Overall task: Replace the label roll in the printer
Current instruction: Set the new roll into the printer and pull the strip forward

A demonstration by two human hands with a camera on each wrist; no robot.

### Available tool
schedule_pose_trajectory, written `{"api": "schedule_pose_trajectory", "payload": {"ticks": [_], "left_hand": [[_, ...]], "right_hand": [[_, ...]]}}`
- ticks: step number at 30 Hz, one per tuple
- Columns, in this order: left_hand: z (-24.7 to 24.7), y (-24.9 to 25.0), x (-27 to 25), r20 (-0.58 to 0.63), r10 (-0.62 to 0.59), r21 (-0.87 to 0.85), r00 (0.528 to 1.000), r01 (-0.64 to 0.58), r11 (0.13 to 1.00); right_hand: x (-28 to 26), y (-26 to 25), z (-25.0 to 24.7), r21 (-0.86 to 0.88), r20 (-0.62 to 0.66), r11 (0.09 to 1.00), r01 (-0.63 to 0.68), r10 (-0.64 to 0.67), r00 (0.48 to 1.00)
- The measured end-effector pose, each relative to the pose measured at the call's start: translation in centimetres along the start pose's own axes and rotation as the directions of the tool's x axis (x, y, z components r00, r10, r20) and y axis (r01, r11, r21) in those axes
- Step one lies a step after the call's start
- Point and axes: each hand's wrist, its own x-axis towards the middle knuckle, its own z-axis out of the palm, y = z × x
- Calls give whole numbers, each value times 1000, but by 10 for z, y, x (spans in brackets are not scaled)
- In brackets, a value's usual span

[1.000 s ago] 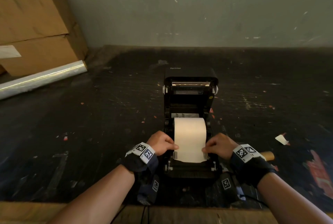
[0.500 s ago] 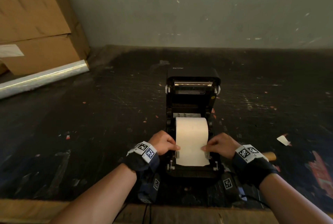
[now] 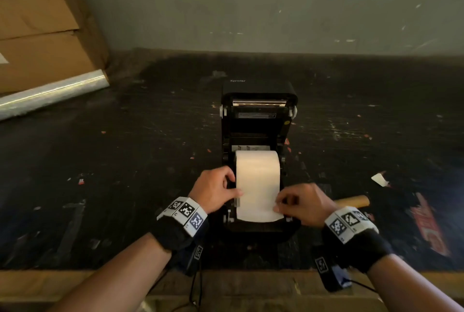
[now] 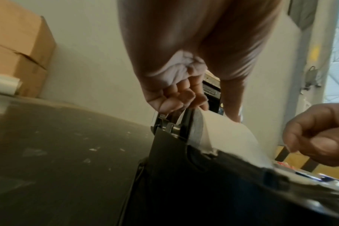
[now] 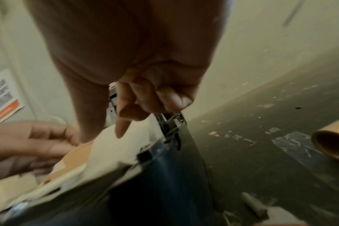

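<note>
At the bench: a black printer [image 3: 258, 121] stood on the dark, scuffed bench [image 3: 125, 161] with its lid tipped up and back towards the wall
Label roll: a white label roll [image 3: 257, 168] sat in the open bay of the printer, its loose end drawn forward over the front edge, nearest the person
Left hand: the left hand [image 3: 217, 190] was at the left side of the roll, fingers [image 4: 171, 102] curled down by the black guide and metal clip on that side, thumb lying against the left edge of the paper; whether it really pinched the sheet or only rested on it I could not tell
Right hand: the right hand [image 3: 300, 205] was at the right edge of the drawn-out paper, most fingers curled in, one fingertip [image 5: 122, 130] pointing down onto the white sheet; thumb and finger seemed to nip the paper's edge, though the wrist views were blurred
Wrists: both wrists wore black straps with white coded tags
Cardboard tube: a brown cardboard tube [image 3: 351, 201] lay on the bench just right of the right hand, partly hidden behind it
Boxes: cardboard boxes [image 3: 42, 23] were stacked at the far left against the wall, with a roll of clear film [image 3: 52, 93] lying in front of them
Scraps: a white paper scrap [image 3: 379, 179] lay well to the right of the printer, and small bits of litter were scattered over the bench
</note>
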Motion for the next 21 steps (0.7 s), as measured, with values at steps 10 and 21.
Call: {"api": "schedule_pose_trajectory", "payload": {"ticks": [10, 21], "left_hand": [[18, 16, -28, 307, 62, 223, 950, -135, 965], [22, 45, -76, 220, 45, 241, 975, -99, 966]], "right_hand": [[-6, 3, 17, -103, 102, 978, 182, -171, 980], [-49, 1, 24, -89, 16, 950, 299, -299, 954]]}}
